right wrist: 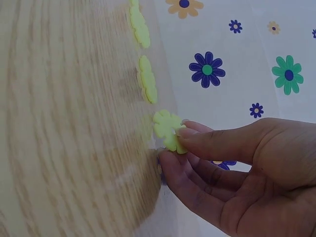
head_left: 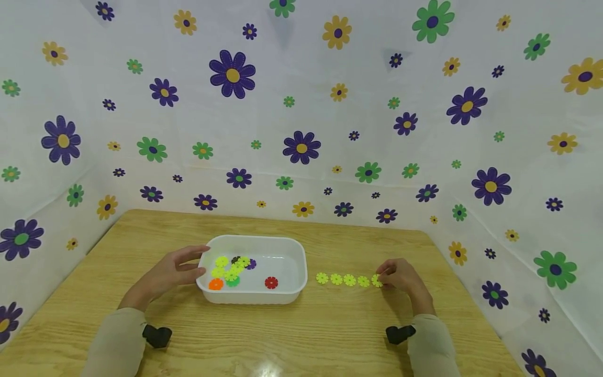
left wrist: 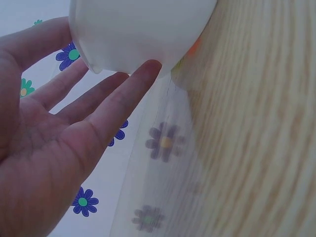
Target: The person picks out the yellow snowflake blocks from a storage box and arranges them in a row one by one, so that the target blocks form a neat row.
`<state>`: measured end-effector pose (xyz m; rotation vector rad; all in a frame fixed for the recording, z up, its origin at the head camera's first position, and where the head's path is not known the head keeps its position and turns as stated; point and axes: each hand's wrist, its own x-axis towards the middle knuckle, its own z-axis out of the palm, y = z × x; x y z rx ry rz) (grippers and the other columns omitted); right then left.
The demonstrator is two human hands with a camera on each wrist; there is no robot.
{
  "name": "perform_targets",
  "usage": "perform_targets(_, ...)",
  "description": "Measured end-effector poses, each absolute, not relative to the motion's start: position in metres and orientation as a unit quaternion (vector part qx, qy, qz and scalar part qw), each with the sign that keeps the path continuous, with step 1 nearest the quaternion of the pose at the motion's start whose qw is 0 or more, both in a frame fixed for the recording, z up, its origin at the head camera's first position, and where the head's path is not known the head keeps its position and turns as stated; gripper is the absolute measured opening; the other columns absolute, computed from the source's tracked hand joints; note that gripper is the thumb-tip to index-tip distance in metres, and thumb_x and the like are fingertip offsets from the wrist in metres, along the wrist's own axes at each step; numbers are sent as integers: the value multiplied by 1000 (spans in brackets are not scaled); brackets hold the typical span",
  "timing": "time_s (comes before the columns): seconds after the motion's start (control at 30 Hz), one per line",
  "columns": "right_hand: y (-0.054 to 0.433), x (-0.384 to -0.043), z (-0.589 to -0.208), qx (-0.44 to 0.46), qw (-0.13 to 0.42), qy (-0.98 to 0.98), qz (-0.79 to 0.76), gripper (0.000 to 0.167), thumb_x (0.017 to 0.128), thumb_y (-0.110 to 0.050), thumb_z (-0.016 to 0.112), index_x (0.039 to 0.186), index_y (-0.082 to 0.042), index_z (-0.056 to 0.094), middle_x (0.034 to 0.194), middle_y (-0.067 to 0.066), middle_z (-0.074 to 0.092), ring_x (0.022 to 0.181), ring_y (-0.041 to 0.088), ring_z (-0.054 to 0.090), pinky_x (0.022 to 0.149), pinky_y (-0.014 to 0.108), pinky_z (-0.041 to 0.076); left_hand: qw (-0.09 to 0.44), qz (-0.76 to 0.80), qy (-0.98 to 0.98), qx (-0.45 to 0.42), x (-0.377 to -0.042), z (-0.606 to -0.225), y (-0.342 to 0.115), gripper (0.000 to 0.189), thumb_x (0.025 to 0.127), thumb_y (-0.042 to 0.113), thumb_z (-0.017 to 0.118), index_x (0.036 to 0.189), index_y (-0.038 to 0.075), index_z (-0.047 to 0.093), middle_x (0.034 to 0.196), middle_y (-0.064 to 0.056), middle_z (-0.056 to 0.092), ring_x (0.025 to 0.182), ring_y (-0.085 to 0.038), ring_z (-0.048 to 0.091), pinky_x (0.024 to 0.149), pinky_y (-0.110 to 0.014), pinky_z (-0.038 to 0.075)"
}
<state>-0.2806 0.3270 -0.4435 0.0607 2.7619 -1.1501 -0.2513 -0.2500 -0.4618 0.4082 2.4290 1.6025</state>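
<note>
My left hand (head_left: 170, 269) is at the left side of a white plastic tub (head_left: 252, 297), its fairly straight fingers touching the outer wall, as the left wrist view also shows. Inside the tub lie several yellow flower-shaped discs, an orange disc (head_left: 216, 284), a red disc (head_left: 271, 283), and green, purple and dark ones. Between thumb and fingers, my right hand (head_left: 401, 277) pinches a yellow notched disc (right wrist: 168, 129), tilted up on one edge at the table. It stands at the right end of a row of similar yellow discs (head_left: 349, 280).
The wooden table (head_left: 264, 340) carries the tub left of centre and the row of discs to its right. A white flower-print sheet (head_left: 264, 120) encloses the back and both sides. Dark wrist cameras sit at both cuffs.
</note>
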Motion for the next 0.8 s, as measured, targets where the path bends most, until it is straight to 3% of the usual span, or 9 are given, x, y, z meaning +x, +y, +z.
perform_targets(0.8, 329, -284, -449, 25, 70, 935, -346, 11, 92, 2, 71, 101, 8, 71, 87, 14, 70, 72, 14, 65, 67, 29, 61, 109, 541, 824, 129, -253, -464, -250, 68, 101, 27, 67, 159, 9, 36, 164, -29, 32, 143, -54, 45, 102, -50, 59)
